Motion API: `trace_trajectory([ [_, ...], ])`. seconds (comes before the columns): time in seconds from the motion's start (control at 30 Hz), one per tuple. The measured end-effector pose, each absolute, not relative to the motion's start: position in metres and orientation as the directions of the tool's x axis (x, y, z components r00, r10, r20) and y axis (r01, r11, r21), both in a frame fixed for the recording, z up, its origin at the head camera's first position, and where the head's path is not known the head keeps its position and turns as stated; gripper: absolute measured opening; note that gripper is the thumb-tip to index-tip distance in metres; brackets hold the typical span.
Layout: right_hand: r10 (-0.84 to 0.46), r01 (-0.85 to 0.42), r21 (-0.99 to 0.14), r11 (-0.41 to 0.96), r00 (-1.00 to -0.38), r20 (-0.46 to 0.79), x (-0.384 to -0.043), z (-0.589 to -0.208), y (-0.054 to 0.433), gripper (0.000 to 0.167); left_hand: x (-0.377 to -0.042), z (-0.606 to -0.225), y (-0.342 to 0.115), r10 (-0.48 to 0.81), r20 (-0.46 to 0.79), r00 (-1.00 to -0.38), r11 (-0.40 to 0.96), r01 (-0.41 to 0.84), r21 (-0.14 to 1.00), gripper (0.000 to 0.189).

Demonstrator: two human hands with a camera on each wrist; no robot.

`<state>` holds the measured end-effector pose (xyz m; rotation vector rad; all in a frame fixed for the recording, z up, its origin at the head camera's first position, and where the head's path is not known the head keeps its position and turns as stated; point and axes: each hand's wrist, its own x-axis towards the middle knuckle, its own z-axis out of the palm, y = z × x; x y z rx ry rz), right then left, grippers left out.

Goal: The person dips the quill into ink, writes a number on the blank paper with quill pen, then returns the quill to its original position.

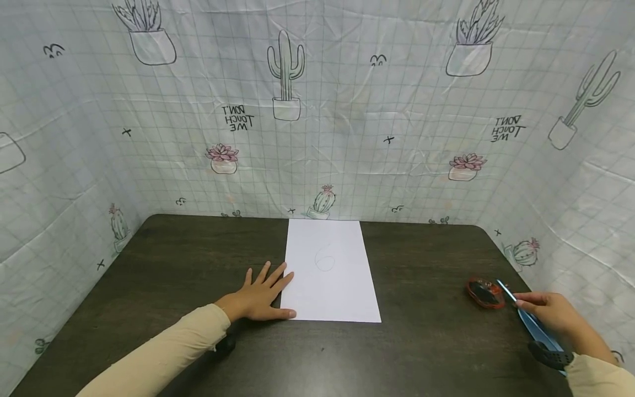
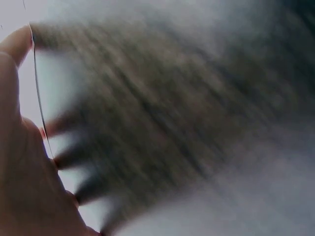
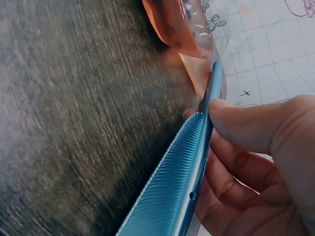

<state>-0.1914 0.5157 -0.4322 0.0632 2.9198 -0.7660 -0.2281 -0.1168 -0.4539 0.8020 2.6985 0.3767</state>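
Observation:
My left hand [image 1: 260, 298] lies spread, with several fingers touching the left side of a white sheet of paper [image 1: 347, 275]. A faint drawn loop like a 6 [image 1: 324, 260] shows on the sheet. In the left wrist view, the hand [image 2: 29, 162] shows at the left edge. At the table's far right, my right hand [image 1: 553, 314] pinches a slim blue stick with a ribbed, feather-like side [image 3: 174, 182] between thumb and fingers. Its tip points towards a translucent red object with a dark middle [image 1: 485, 292]; its kind cannot be told.
The dark wooden table [image 1: 426, 342] has rounded far corners. A white cloth [image 1: 347, 165] printed with cacti and grid lines hangs behind it and along both sides. Close to my right hand, this cloth borders the table's right edge.

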Motion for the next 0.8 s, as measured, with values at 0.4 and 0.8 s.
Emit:
trace_trajectory([
  [0.4, 0.023, 0.074, -0.485, 0.871, -0.994, -0.111, -0.1909, -0.4334, 0.5170, 0.042, -0.2281, -0.4534, -0.1177, 0.568, -0.208, -0.796, 0.805, 0.485, 0.341, 0.089],
  [0.8, 0.067, 0.130, -0.528, 0.839, -0.989, -0.135, -0.1871, -0.4300, 0.5149, 0.049, -0.2282, -0.4541, -0.1179, 0.565, -0.216, -0.797, 0.808, 0.479, 0.343, 0.089],
])
